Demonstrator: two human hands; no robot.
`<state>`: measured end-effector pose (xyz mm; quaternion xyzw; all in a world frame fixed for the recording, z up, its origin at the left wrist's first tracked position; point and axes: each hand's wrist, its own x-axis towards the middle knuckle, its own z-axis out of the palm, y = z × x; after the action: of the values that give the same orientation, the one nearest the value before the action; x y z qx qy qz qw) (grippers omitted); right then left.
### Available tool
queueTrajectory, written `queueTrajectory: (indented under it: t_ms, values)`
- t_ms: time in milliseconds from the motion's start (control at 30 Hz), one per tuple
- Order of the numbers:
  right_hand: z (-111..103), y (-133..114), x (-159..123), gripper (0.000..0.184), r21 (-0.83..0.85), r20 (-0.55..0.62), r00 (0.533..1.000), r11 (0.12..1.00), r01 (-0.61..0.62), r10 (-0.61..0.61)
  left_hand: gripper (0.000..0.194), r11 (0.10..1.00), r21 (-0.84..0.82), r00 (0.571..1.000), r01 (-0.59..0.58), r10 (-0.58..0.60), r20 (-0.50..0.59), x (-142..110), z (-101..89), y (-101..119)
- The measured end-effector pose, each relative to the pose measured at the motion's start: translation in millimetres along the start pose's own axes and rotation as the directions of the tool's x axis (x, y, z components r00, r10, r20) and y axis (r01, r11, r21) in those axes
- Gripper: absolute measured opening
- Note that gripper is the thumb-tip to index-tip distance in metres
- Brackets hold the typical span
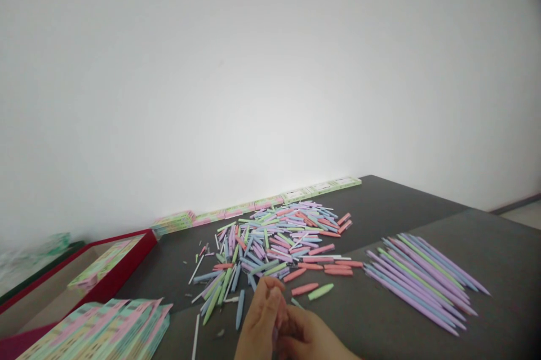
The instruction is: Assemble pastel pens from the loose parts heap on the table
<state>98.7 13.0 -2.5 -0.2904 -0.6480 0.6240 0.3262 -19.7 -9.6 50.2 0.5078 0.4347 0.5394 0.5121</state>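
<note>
At the bottom middle, my left hand (260,320) and my right hand (308,334) are pressed together with their fingers closed. Between them a small strip of pale purple shows, too covered to name. Just beyond my fingers spreads a pile of short pastel pen parts (270,244) in purple, blue, green and coral. A green piece (320,292) and a coral piece (305,289) lie close to my right hand. A blue piece (240,309) lies by my left hand. Thin white sticks (195,336) are scattered to the left.
To the right, long pastel pens (422,281) lie side by side on the dark table (401,208). Flat printed boxes (253,205) line the wall. At the left stand a red open box (122,270) holding printed packs and, nearer, a fanned stack of printed packets (110,329).
</note>
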Motion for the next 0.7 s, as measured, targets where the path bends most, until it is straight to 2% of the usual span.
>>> queueTrajectory:
  t_ms: [67, 133, 200, 267, 300, 433, 533, 600, 700]
  values:
    - [-5, -5, -1, 0.013, -0.119, -0.046, 0.997, 0.992, 0.05, -0.056, 0.03, 0.987, 0.144, 0.998, -0.066, 0.065, 0.006, 1, -0.1, -1]
    - [-10, -14, -3, 0.016, -0.293, -0.134, 0.97, 0.943, 0.155, -0.201, 0.026, 0.951, 0.281, 0.991, -0.133, 0.134, 0.017, 2, -0.3, -3]
    - [-16, -25, -8, 0.037, -0.441, -0.169, 0.924, 0.864, 0.241, -0.343, 0.018, 0.897, 0.4, 0.982, -0.186, 0.188, 0.036, 2, -1.0, -7]
    - [-20, -35, -13, 0.056, -0.502, -0.156, 0.899, 0.816, 0.285, -0.41, 0.016, 0.844, 0.49, 0.974, -0.217, 0.222, 0.05, 2, -3.0, -12]
    - [-23, -39, -15, 0.059, -0.515, -0.145, 0.89, 0.801, 0.304, -0.432, 0.02, 0.816, 0.528, 0.968, -0.235, 0.245, 0.052, 2, -4.6, -16]
    - [-29, -43, -18, 0.03, -0.563, -0.054, 0.882, 0.744, 0.36, -0.467, 0.027, 0.745, 0.605, 0.951, -0.28, 0.302, 0.068, 1, -11.5, -32]
    - [-30, -40, -18, 0.018, -0.596, -0.021, 0.886, 0.717, 0.361, -0.463, 0.023, 0.766, 0.578, 0.953, -0.283, 0.291, 0.082, 1, -12.2, -39]
    - [-31, -38, -17, 0.015, -0.596, -0.029, 0.891, 0.723, 0.348, -0.452, 0.021, 0.797, 0.539, 0.958, -0.271, 0.276, 0.074, 0, -10.3, -40]
    - [-39, -38, -10, 0.014, -0.557, -0.126, 0.919, 0.794, 0.245, -0.372, 0.012, 0.818, 0.52, 0.961, -0.247, 0.276, 0.023, 0, -7.8, -37]
